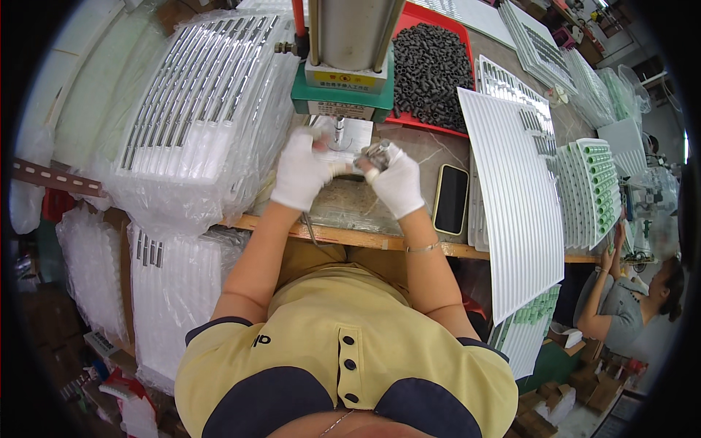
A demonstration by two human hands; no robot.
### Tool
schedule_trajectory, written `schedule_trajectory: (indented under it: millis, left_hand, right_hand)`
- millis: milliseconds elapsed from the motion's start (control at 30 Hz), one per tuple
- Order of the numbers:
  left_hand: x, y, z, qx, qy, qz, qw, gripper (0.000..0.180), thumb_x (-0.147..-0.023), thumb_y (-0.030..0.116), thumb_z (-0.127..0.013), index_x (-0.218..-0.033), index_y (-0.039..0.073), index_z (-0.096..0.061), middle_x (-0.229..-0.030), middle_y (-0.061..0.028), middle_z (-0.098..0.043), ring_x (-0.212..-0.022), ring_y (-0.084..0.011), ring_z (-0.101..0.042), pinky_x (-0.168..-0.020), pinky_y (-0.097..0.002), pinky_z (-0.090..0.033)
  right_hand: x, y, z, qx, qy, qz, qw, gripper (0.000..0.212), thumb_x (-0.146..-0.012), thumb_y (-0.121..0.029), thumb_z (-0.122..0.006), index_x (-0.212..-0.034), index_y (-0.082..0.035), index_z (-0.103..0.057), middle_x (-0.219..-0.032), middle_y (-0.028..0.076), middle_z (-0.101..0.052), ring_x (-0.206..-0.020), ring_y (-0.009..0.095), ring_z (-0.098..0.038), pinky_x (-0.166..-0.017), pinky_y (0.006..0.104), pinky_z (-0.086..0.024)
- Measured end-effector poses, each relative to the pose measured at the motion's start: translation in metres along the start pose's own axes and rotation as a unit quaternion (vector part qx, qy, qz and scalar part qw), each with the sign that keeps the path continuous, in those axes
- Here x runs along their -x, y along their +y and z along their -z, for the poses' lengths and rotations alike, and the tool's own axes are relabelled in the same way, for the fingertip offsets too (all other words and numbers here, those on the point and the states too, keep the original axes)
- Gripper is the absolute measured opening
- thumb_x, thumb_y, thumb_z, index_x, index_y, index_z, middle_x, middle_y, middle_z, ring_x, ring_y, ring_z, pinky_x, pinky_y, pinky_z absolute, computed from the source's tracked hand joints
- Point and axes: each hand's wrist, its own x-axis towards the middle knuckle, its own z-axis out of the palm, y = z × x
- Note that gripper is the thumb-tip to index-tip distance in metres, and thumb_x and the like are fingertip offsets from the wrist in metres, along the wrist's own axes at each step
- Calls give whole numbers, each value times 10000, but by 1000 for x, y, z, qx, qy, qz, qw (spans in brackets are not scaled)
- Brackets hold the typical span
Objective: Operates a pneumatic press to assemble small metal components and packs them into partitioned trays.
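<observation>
Before the green press (342, 101), right hand (399, 180) closed around grey metal parts (375, 154), left hand's (300, 172) grip (blurred) impossible to tell.

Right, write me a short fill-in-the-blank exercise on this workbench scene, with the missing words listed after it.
1. The left hand and the right hand are both gloved in ____.
2. The tray heaped with short black tubes is coloured ____.
3. The smartphone lies on the bench to the ____ of both hands.

Missing words: white; red; right.
</observation>
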Motion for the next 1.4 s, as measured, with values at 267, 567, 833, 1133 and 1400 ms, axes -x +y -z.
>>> schedule_trajectory:
  millis: [267, 567, 833, 1133, 1400]
  left_hand:
    - [-35, -26, 25, -57, -11, 69, 996, 229, -898, 186, -616, -1047, 15, -584, -922, -186, -673, -847, -267, -666, -754, -376, -510]
    - [9, 7, 63, 260, -65, 197, 943, 245, -961, 47, -486, -1201, 2, -501, -1074, -107, -649, -956, -161, -631, -820, -280, -502]
    - [37, 44, 37, 44, -193, 122, 973, 324, -768, 147, -766, -1010, 22, -590, -869, -126, -687, -787, -189, -667, -743, -317, -534]
    - [49, 70, 84, -139, -46, -24, 989, 284, -794, 106, -677, -1051, 43, -575, -956, -111, -654, -889, -259, -651, -811, -366, -508]
    - [9, -80, 371, -516, 167, 240, 805, 529, -847, 418, -613, -1183, 9, -607, -1098, -270, -634, -1065, -432, -588, -890, -446, -469]
  right_hand:
    - [-58, 5, -41, 121, -90, -39, 988, 316, -792, -321, -685, -964, -56, -682, -884, 177, -695, -851, 341, -674, -777, 433, -529]
    - [-26, 2, -19, 59, -99, -72, 991, 604, -761, -296, -774, -1272, -43, -573, -948, 138, -719, -824, 252, -690, -762, 338, -525]
    - [29, -35, 12, -287, -106, -78, 949, 203, -839, -60, -712, -1021, 16, -660, -875, 47, -677, -786, 72, -598, -724, 230, -500]
    - [39, -28, 4, -234, -89, -36, 968, 236, -810, -64, -740, -1022, -16, -648, -761, 25, -644, -652, 57, -507, -600, 222, -437]
    - [-8, 34, 62, 200, -12, -100, 975, 221, -881, -251, -622, -1019, -79, -641, -962, 189, -681, -922, 377, -648, -795, 456, -501]
